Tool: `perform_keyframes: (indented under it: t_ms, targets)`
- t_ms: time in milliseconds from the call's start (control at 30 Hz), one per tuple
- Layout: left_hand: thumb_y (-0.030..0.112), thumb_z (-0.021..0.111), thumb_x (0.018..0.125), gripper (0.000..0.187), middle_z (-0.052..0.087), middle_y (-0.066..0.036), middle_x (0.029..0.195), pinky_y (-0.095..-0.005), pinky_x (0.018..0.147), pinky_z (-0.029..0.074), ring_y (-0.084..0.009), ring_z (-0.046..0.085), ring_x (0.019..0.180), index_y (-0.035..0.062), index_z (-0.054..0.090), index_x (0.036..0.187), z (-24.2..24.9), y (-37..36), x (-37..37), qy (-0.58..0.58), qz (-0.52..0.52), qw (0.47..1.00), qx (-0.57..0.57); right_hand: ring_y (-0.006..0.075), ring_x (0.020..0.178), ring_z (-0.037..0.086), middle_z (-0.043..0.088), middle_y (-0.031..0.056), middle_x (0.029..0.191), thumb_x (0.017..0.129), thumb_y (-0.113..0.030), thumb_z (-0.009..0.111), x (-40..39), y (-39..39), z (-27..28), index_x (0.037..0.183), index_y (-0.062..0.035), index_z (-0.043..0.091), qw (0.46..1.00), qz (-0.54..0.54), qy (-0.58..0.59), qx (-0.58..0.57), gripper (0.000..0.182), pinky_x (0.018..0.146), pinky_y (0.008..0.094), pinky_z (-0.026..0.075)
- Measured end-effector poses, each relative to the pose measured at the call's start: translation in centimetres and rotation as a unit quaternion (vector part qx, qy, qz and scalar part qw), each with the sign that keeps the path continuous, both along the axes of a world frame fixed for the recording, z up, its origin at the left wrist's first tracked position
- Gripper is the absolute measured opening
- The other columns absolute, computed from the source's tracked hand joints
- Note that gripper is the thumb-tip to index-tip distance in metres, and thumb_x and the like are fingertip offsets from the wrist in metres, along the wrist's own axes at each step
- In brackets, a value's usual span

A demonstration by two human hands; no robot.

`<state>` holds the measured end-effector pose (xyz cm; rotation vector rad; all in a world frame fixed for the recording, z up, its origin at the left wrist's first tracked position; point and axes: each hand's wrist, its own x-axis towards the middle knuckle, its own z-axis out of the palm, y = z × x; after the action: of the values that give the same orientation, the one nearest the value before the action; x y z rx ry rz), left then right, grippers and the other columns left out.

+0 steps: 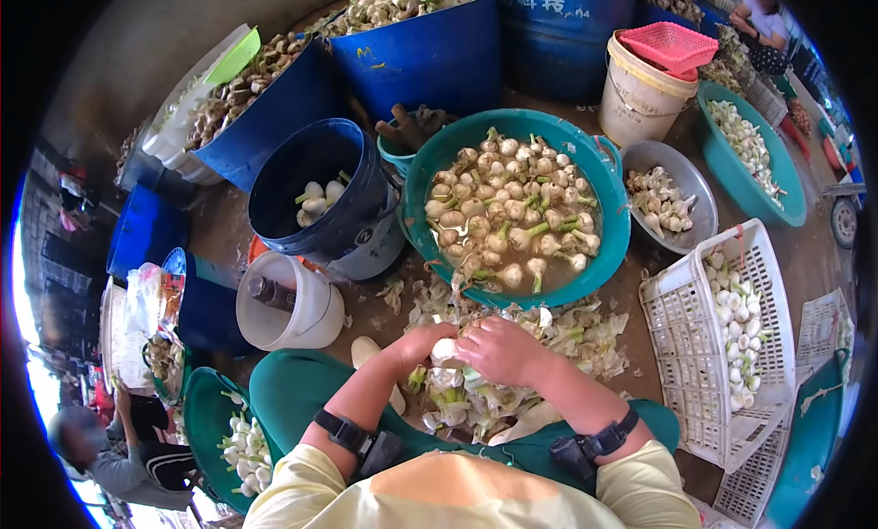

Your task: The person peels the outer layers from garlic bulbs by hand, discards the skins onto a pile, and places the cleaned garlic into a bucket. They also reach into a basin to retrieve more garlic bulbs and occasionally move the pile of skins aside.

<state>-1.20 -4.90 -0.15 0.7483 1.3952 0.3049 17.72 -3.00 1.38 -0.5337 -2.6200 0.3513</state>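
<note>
Between my hands is a white garlic bulb (444,352), its outside pale and smooth. My left hand (416,346) is closed around its left side. My right hand (501,350) has its fingers bent and pressed against the bulb from the right; some of the fingertips are hidden. Below them lies a heap of peeled garlic skins and leaves (457,401) between my feet. Just beyond my hands stands a wide teal basin (615,245), where several unpeeled garlic bulbs (498,200) with short green stems sit in murky water.
To the left stand a dark blue bucket (283,227) holding a few white bulbs and a white bucket (315,320). At right are a metal bowl (704,195) and a white crate (681,346) of peeled bulbs. Blue barrels (421,67) line the back. Another person (128,456) sits at lower left.
</note>
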Motion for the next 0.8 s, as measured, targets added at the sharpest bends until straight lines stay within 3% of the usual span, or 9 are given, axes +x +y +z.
perform_keyframes:
  t_ms: [267,367,500,533,567,633,700,733,800]
  targets:
    - [0.029,0.043,0.086,0.026,0.057,-0.003,0.073,-0.0248,0.041,0.035,-0.0126,0.051,0.056,0.0081,0.057,0.088,-2.5,-0.3,1.1,-0.09,0.273,0.957,0.036,0.0257,0.07,0.059,0.058,0.0111,0.074,0.079,-0.016,0.051,0.3,-0.1,0.0,0.08,-0.0052,0.053,0.998,0.046,-0.017,-0.044,0.011,0.063,0.0382,0.047]
    - [0.031,0.034,0.089,0.03,0.054,-0.004,0.067,-0.0225,0.035,0.026,-0.013,0.043,0.047,0.0085,0.052,0.082,-3.7,1.0,-0.3,-0.137,0.435,0.889,0.043,0.0297,0.072,0.058,0.058,0.0131,0.076,0.081,-0.019,0.051,0.3,-2.1,-1.2,0.084,-0.0049,0.054,0.958,0.066,0.058,-0.274,0.015,0.065,0.0394,0.047]
    - [0.031,0.034,0.089,0.031,0.053,-0.005,0.065,-0.0224,0.039,0.032,-0.0144,0.049,0.051,0.0075,0.054,0.085,-1.2,1.6,1.1,-0.113,0.434,0.887,0.106,0.0288,0.081,0.058,0.058,0.0141,0.093,0.083,-0.027,0.053,-0.2,-2.3,-5.3,0.102,-0.0067,0.053,0.918,0.028,-0.138,-0.37,0.027,0.065,0.0377,0.048]
    - [0.032,0.035,0.088,0.032,0.054,-0.005,0.064,-0.0219,0.041,0.035,-0.0151,0.052,0.053,0.0069,0.054,0.086,-0.7,1.8,1.8,-0.03,0.435,0.891,0.122,0.0266,0.079,0.058,0.058,0.0124,0.09,0.084,-0.025,0.053,-0.3,-1.9,-4.8,0.105,-0.0068,0.051,0.828,-0.05,0.053,-0.556,0.027,0.063,0.0354,0.048]
    - [0.04,0.045,0.086,0.039,0.057,-0.009,0.086,-0.0216,0.053,0.042,-0.0169,0.057,0.07,0.0046,0.05,0.103,-2.0,1.3,1.1,0.006,0.279,0.941,0.19,0.0244,0.077,0.059,0.059,0.0106,0.088,0.085,-0.022,0.053,-0.4,-1.2,-4.3,0.107,-0.007,0.048,0.669,-0.124,0.24,-0.693,0.028,0.06,0.0331,0.049]
    - [0.047,0.056,0.08,0.064,0.044,-0.014,0.116,-0.0298,0.071,0.046,-0.0228,0.052,0.094,0.0048,0.035,0.123,-3.6,0.6,3.3,0.025,0.111,0.903,0.414,0.0215,0.077,0.059,0.058,0.0116,0.089,0.084,-0.025,0.055,-1.4,0.8,-2.4,0.114,-0.0082,0.044,0.445,-0.153,0.439,-0.765,0.036,0.059,0.0312,0.05]
    - [0.049,0.06,0.075,0.083,0.026,-0.016,0.131,-0.0386,0.085,0.041,-0.0281,0.041,0.109,0.0069,0.018,0.134,-1.6,0.6,3.9,0.183,-0.066,0.798,0.57,0.0187,0.076,0.058,0.056,0.0093,0.093,0.083,-0.031,0.054,0.1,4.5,-2.5,0.114,-0.0054,0.045,0.449,-0.187,0.501,-0.716,0.041,0.053,0.0279,0.049]
    - [0.041,0.065,0.073,0.085,0.023,-0.022,0.134,-0.0428,0.103,0.02,-0.0365,0.022,0.126,0.0035,0.019,0.133,-0.5,0.7,3.8,0.149,-0.062,0.826,0.54,0.0193,0.074,0.058,0.056,0.0092,0.093,0.082,-0.034,0.054,2.1,6.7,-0.1,0.109,-0.005,0.047,0.495,-0.176,0.517,-0.676,0.04,0.049,0.0264,0.047]
    - [0.036,0.063,0.076,0.077,0.027,-0.02,0.132,-0.0421,0.097,0.031,-0.0348,0.031,0.121,0.0047,0.021,0.132,-0.8,1.2,2.5,0.163,-0.042,0.832,0.528,0.0207,0.082,0.058,0.054,0.0151,0.1,0.081,-0.04,0.055,7.1,9.1,5.1,0.111,-0.0073,0.044,0.558,-0.094,0.624,-0.539,0.046,0.053,0.0263,0.048]
